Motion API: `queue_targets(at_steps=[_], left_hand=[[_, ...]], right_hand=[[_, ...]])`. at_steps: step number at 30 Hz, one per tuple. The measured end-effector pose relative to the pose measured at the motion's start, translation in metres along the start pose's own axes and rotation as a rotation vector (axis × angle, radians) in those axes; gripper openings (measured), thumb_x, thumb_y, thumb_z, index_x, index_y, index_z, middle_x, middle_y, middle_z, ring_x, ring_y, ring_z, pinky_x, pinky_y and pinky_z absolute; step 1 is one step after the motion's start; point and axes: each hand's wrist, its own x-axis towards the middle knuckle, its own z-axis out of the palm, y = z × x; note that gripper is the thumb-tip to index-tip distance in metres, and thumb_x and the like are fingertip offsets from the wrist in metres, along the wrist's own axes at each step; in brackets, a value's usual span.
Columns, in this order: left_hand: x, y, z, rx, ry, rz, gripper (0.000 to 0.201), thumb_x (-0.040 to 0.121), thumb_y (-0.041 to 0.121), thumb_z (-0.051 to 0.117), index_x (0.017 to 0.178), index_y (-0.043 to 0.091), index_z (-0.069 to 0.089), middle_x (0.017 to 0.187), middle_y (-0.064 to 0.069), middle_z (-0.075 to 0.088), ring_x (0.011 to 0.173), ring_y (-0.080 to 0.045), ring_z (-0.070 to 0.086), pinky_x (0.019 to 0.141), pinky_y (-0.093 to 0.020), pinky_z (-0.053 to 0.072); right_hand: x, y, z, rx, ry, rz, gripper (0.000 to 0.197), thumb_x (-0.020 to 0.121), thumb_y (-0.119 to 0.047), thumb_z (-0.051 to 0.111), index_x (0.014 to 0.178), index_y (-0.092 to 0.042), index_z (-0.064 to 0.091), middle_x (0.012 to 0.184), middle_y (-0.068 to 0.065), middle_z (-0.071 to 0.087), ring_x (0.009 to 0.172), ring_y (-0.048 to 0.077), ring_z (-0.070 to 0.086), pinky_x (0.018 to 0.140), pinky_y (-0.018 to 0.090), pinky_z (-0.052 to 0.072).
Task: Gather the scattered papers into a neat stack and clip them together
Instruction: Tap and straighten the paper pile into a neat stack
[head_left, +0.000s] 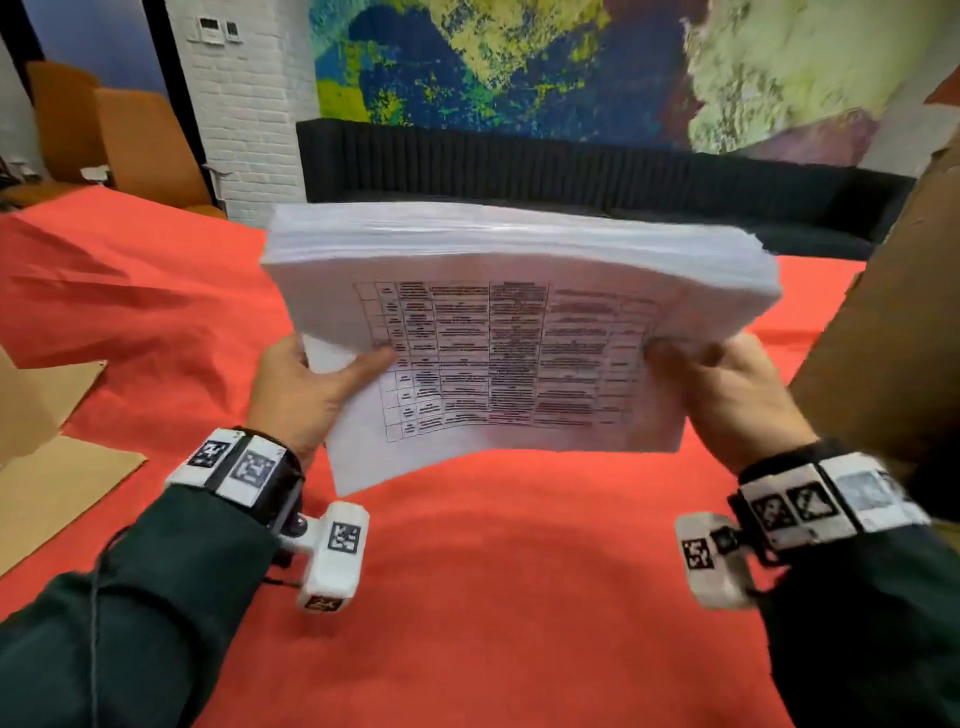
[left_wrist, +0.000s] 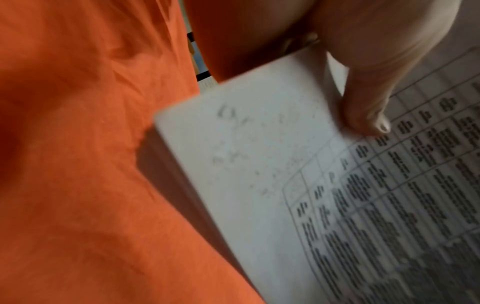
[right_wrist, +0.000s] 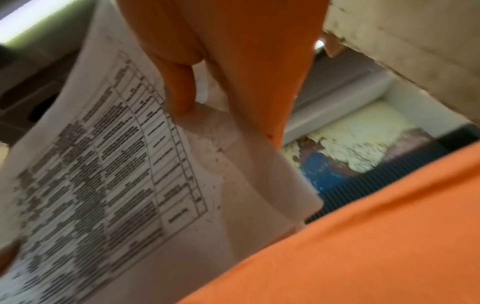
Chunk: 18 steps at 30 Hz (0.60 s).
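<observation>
Head view shows the paper stack lifted above the red cloth, left hand and right hand grasping its near corners, so gathering looks done; no clip is visible. Left wrist view: a thumb presses the top sheet. Right wrist view: fingers pinch the stack's edge; squaring and clipping seem to remain.
</observation>
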Motion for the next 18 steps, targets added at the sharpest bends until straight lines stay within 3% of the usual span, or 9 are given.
queue_targets(at_steps=[2, 5, 7, 9, 11, 13, 14, 16, 18], left_hand=[[-0.008, -0.005, -0.004, 0.039, 0.033, 0.001, 0.049, 0.057, 0.037, 0.09, 0.098, 0.015, 0.076, 0.09, 0.016, 0.079, 0.079, -0.005, 0.073, 0.071, -0.021, 0.059], [-0.024, -0.011, -0.011, 0.037, 0.006, -0.019, 0.065, 0.041, 0.059, 0.096, 0.092, 0.022, 0.08, 0.093, 0.008, 0.08, 0.084, -0.01, 0.076, 0.073, -0.022, 0.059], [-0.031, -0.005, -0.007, -0.021, 0.003, -0.006, 0.062, 0.035, 0.069, 0.092, 0.084, 0.033, 0.082, 0.086, 0.012, 0.08, 0.079, -0.002, 0.075, 0.068, -0.015, 0.057], [-0.032, 0.004, -0.001, -0.03, 0.069, 0.01, 0.068, 0.034, 0.078, 0.086, 0.077, 0.026, 0.081, 0.077, 0.016, 0.078, 0.071, 0.0, 0.073, 0.063, -0.015, 0.055], [-0.029, 0.011, 0.002, -0.015, 0.17, 0.036, 0.074, 0.044, 0.085, 0.079, 0.069, 0.016, 0.068, 0.066, 0.012, 0.069, 0.059, -0.009, 0.063, 0.057, -0.024, 0.05], [-0.025, 0.019, 0.006, 0.006, 0.275, 0.066, 0.067, 0.068, 0.078, 0.069, 0.063, 0.013, 0.053, 0.06, 0.0, 0.048, 0.058, -0.016, 0.043, 0.056, -0.03, 0.035], [-0.022, 0.022, 0.006, 0.042, 0.319, 0.078, 0.058, 0.077, 0.069, 0.066, 0.059, 0.016, 0.049, 0.057, 0.002, 0.042, 0.056, -0.014, 0.038, 0.056, -0.029, 0.032], [-0.015, 0.026, 0.008, 0.136, 0.368, 0.092, 0.037, 0.082, 0.048, 0.066, 0.06, 0.021, 0.056, 0.054, 0.013, 0.046, 0.053, -0.007, 0.04, 0.057, -0.027, 0.035], [-0.01, 0.025, 0.008, 0.213, 0.401, 0.073, 0.017, 0.077, 0.035, 0.062, 0.072, 0.019, 0.066, 0.062, 0.012, 0.056, 0.059, -0.004, 0.048, 0.061, -0.026, 0.04]], right_hand=[[-0.022, 0.031, 0.005, 0.098, -0.008, 0.062, 0.036, 0.094, 0.009, 0.056, 0.13, 0.009, 0.057, 0.121, 0.011, 0.071, 0.107, 0.019, 0.066, 0.094, 0.035, 0.055], [-0.047, 0.059, 0.011, 0.277, 0.015, 0.227, 0.063, 0.08, -0.032, 0.083, 0.13, -0.001, 0.061, 0.122, 0.014, 0.071, 0.11, 0.026, 0.066, 0.094, 0.04, 0.055], [-0.054, 0.061, 0.016, 0.314, 0.021, 0.252, 0.071, 0.069, -0.041, 0.089, 0.124, -0.003, 0.066, 0.121, 0.018, 0.072, 0.107, 0.029, 0.068, 0.098, 0.048, 0.055], [-0.051, 0.054, 0.02, 0.311, 0.044, 0.222, 0.057, 0.069, -0.037, 0.09, 0.113, -0.007, 0.072, 0.115, 0.016, 0.074, 0.102, 0.027, 0.071, 0.097, 0.049, 0.056], [-0.047, 0.045, 0.02, 0.282, 0.09, 0.179, 0.063, 0.061, -0.047, 0.093, 0.108, -0.01, 0.074, 0.109, 0.012, 0.076, 0.097, 0.024, 0.072, 0.09, 0.042, 0.059], [-0.043, 0.036, 0.019, 0.157, 0.147, 0.082, 0.064, 0.058, -0.048, 0.094, 0.106, -0.014, 0.071, 0.101, 0.001, 0.077, 0.089, 0.013, 0.07, 0.082, 0.031, 0.058], [-0.042, 0.031, 0.019, 0.045, 0.19, 0.021, 0.063, 0.06, -0.042, 0.095, 0.11, -0.018, 0.067, 0.1, -0.003, 0.074, 0.088, 0.007, 0.068, 0.08, 0.025, 0.055], [-0.043, 0.025, 0.02, -0.147, 0.284, -0.103, 0.075, 0.064, -0.021, 0.095, 0.127, -0.024, 0.054, 0.112, 0.002, 0.068, 0.1, 0.006, 0.065, 0.086, 0.023, 0.051], [-0.047, 0.022, 0.022, -0.286, 0.289, -0.211, 0.085, 0.07, -0.008, 0.091, 0.141, -0.026, 0.048, 0.122, 0.005, 0.065, 0.116, 0.012, 0.062, 0.099, 0.026, 0.047]])
